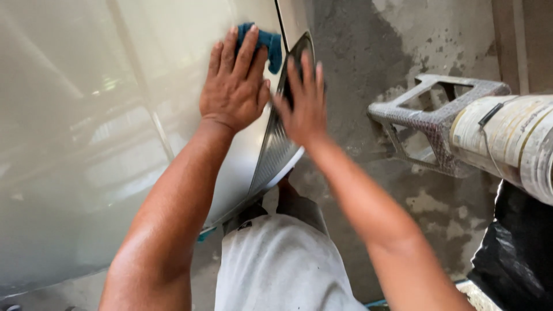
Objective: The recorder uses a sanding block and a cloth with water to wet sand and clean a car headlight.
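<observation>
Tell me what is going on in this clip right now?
A person leans over a glossy pale car panel. The left hand lies flat with fingers spread, pressing a blue cloth against the panel near a seam. The right hand rests on the ribbed light cover at the panel's edge. To the right, over the stained concrete floor, stand a grey plastic stool, a paper-wrapped roll and a black bag.
</observation>
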